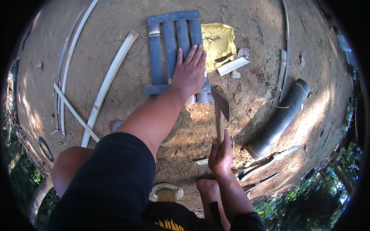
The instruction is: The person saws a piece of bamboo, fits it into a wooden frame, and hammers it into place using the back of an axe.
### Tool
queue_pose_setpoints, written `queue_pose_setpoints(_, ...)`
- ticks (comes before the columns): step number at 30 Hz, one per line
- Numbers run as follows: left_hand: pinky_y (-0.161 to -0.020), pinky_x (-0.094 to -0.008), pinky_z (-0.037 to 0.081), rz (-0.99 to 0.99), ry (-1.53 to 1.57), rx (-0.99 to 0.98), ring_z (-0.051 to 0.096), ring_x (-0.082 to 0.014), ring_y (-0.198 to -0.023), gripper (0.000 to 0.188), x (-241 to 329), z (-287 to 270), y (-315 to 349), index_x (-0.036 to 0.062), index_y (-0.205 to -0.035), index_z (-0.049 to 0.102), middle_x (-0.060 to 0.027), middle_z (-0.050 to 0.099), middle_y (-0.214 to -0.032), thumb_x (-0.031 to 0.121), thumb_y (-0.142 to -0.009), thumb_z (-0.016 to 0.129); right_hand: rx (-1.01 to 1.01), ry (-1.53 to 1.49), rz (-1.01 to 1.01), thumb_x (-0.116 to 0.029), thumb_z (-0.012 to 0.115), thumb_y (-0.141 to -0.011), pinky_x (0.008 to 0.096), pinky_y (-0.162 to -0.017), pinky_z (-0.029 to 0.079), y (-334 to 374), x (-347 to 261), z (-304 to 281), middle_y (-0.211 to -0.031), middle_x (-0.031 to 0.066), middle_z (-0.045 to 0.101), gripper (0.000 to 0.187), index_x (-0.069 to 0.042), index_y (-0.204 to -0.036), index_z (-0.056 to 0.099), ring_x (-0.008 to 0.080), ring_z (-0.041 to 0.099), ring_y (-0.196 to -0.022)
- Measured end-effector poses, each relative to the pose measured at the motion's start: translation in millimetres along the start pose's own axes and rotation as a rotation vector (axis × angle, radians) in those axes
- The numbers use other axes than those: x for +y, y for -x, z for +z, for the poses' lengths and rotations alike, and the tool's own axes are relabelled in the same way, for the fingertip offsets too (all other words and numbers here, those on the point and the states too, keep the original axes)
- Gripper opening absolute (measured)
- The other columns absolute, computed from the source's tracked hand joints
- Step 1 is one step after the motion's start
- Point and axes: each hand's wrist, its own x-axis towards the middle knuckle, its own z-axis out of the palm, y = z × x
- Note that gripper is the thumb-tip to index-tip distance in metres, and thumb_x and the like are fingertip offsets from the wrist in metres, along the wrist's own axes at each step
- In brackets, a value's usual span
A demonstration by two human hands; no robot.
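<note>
A slatted panel of split dark bamboo (170, 50) lies on the ground, its upright slats fixed to a crossbar at each end. My left hand (190, 69) rests flat on its right-hand slats, fingers stretched out. My right hand (221, 156) grips the wooden handle of a hatchet (221, 103) with a broad, wedge-shaped metal head. That head is just right of the panel's near crossbar; I cannot tell whether they touch. Partly under the panel's right side is a crumpled yellow sheet (219, 40) with small dark pieces on it.
Right of the sheet lies a short pale bamboo strip (233, 66). A thick dark bamboo tube (280, 117) lies at right, with long-bladed tools (269, 163) nearer me. Long split strips (110, 81) are at left. A round stool-like piece (167, 190) stands near my body.
</note>
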Motion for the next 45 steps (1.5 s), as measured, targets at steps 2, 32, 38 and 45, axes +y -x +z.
queue_pose_setpoints(2,-0.127,-0.0586,0.014,-0.002,-0.053,-0.017,0.029,-0.0253,-0.155,0.049,-1,0,2,0.0030,-0.151,0.046,-0.0112,0.038,-0.164,0.023,-0.107,0.040,-0.186,0.105,0.197,-0.009,0.058,-0.100,0.0513,-0.079,0.057,-13,-7,-4,-0.113,0.0330,0.067,0.057,-0.001,-0.153,0.038,0.0478,0.070,-0.095)
queue_pose_setpoints(32,-0.129,-0.0581,0.009,-0.061,-0.096,-0.097,0.023,-0.0207,-0.157,0.055,1,-4,0,0.0050,-0.156,0.040,-0.0074,0.031,-0.169,0.018,-0.103,0.034,-0.115,0.098,0.071,-0.004,0.059,-0.097,0.0506,-0.075,0.057,-11,16,9,-0.108,0.0306,0.069,0.056,0.005,-0.148,0.040,0.0485,0.070,-0.089)
queue_pose_setpoints(38,-0.129,-0.0592,0.010,-0.066,-0.103,-0.107,0.024,-0.0204,-0.157,0.054,5,-7,3,0.0056,-0.155,0.041,-0.0067,0.032,-0.168,0.017,-0.103,0.035,0.074,0.006,-0.134,-0.004,0.060,-0.097,0.0514,-0.078,0.057,-4,11,11,-0.117,0.0353,0.065,0.055,0.002,-0.148,0.042,0.0505,0.069,-0.094)
queue_pose_setpoints(45,-0.128,-0.0599,0.011,-0.068,-0.128,-0.077,0.026,-0.0216,-0.157,0.054,4,-3,5,0.0056,-0.154,0.043,-0.0070,0.034,-0.167,0.017,-0.101,0.040,-0.171,-0.034,0.135,-0.005,0.060,-0.098,0.0518,-0.078,0.057,-5,12,7,-0.119,0.0359,0.064,0.058,0.000,-0.151,0.038,0.0495,0.069,-0.096)
